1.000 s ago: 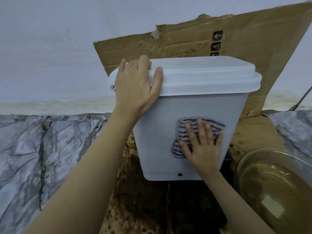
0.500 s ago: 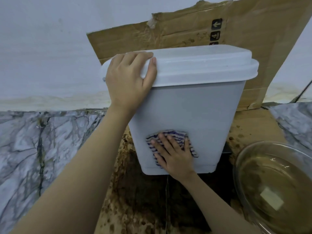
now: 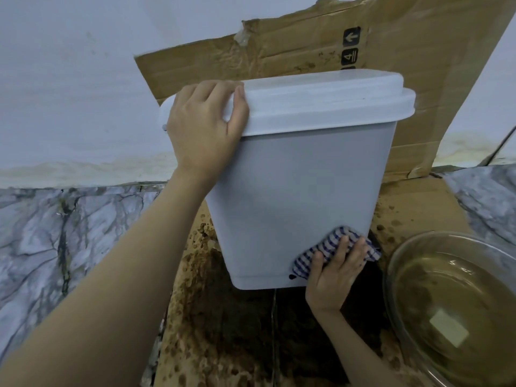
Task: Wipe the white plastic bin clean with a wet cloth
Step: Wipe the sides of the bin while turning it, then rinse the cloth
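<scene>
White plastic bin [image 3: 293, 196] upright at frame centre, lid [image 3: 315, 101] on, standing on stained brown cardboard [image 3: 223, 331] with a second sheet propped against the wall behind.

Left hand [image 3: 203, 129] draped over the lid's left corner: fingers curled onto the top edge, thumb pressed against the lid's front rim, palm against the upper left of the bin wall. Grip closed on the lid corner.

Right hand [image 3: 332, 275] at the bin's lower right corner, fingers spread and bent, pressing a blue-and-white striped cloth [image 3: 332, 247] flat against the front wall just above the base. Cloth bunched under the fingertips, its right edge lapping past the bin's corner. Hand held on the cloth rather than clenched around it; thumb at the cloth's lower left edge.

Glass bowl [image 3: 402, 263] of murky water at lower right, near the right hand but apart from it, partly cut off by the frame edge. A pale square shape visible at the bowl's bottom; nature not determinable.

Marbled surface [image 3: 69, 233] left and far right of the cardboard.

Bin's right side, rear and base hidden. Small dark mark on the bin's lower rim beside the cloth; too small to identify. Printed symbols on the rear cardboard partly covered by the lid.
</scene>
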Available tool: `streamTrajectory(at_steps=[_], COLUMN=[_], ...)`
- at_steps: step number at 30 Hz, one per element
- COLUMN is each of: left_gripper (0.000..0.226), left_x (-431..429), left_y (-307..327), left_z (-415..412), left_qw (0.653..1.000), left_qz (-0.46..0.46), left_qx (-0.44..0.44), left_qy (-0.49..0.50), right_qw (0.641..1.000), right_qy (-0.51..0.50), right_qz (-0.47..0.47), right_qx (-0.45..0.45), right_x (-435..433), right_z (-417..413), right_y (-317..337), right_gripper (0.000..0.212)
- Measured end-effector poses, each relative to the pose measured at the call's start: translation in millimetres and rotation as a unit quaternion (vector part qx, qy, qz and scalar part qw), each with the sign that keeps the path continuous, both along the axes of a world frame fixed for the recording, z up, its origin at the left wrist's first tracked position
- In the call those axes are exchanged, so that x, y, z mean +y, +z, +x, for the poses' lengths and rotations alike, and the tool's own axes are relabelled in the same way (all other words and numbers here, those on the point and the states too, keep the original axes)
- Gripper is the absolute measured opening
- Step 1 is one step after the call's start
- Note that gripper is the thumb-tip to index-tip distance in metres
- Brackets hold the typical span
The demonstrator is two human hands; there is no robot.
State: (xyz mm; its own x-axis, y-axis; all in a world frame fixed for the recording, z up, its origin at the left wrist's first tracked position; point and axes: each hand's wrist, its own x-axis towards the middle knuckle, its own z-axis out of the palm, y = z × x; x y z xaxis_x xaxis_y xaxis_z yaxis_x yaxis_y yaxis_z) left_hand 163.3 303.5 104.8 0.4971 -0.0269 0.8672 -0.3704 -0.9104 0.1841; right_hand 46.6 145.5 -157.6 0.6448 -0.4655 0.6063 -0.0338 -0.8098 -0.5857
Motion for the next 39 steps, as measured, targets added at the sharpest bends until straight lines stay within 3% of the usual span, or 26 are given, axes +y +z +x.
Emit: streamTrajectory(at_steps=[3,6,9,12,16,20,25,28,31,35,39], left_gripper=[0.034,0.036,0.039,0.04,0.042,0.043,0.041,0.039,0.039,0.038,0.037], left_x=[0,0,-1,-2,-3,-2,1,0,0,-1,-1], left_y=[0,0,0,0,0,0,-1,-2,-2,-2,-2], left_z=[0,0,1,3,6,4,4,4,4,4,3], left_qw=[1.0,1.0,0.999,0.999,0.999,0.998,0.999,0.998,0.998,0.998,0.999], left_qz=[-0.003,-0.01,-0.022,-0.028,-0.029,-0.029,-0.028,-0.029,-0.031,-0.036,-0.032], left_qx=[0.006,0.015,0.027,0.031,0.041,0.049,0.045,0.042,0.041,0.044,0.035], left_qy=[0.003,0.004,0.008,0.013,0.019,0.016,0.014,0.023,0.026,0.025,0.022], right_qw=[0.983,0.92,0.879,0.861,0.852,0.86,0.867,0.876,0.898,0.937,0.982], right_qy=[-0.022,-0.089,-0.161,-0.17,-0.089,-0.031,-0.054,-0.122,-0.149,-0.101,-0.063], right_qz=[0.178,0.38,0.449,0.478,0.513,0.5,0.49,0.466,0.413,0.334,0.171], right_qx=[0.039,0.019,0.001,0.027,0.062,0.099,0.07,0.04,0.011,-0.036,-0.058], right_x=[6,13,19,35,78,113,97,68,37,22,39], right_z=[-8,4,15,14,-3,-15,-4,14,35,57,72], right_y=[1,24,39,39,41,39,41,50,67,103,129], right_gripper=[0.067,0.085,0.087,0.078,0.112,0.103,0.104,0.07,0.064,0.078,0.062])
